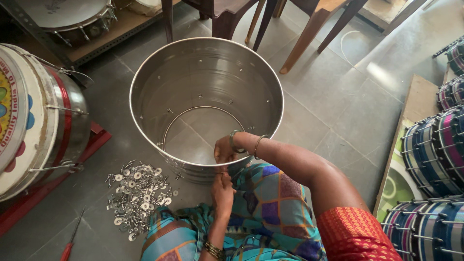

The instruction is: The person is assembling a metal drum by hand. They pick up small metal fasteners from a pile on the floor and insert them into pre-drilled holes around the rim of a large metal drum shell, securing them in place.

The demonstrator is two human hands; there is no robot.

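Note:
A large steel drum shell (145, 92), open at both ends, stands on the grey tiled floor in front of me. My right hand (224, 150) reaches over the near rim and sits inside the shell against its wall, fingers pinched; bangles circle that wrist. My left hand (222, 186) is outside the shell at the same spot, fingers closed against the wall. Whatever small part either hand pinches is hidden. A heap of small metal washers and bolts (137, 193) lies on the floor left of my knee.
A finished drum (38, 121) lies on its side at left on a red stand. A red-handled screwdriver (70, 244) lies near the hardware. Stacked striped drums (435, 154) fill the right edge. Chair legs (299, 43) and a shelf with another drum (67, 17) stand behind.

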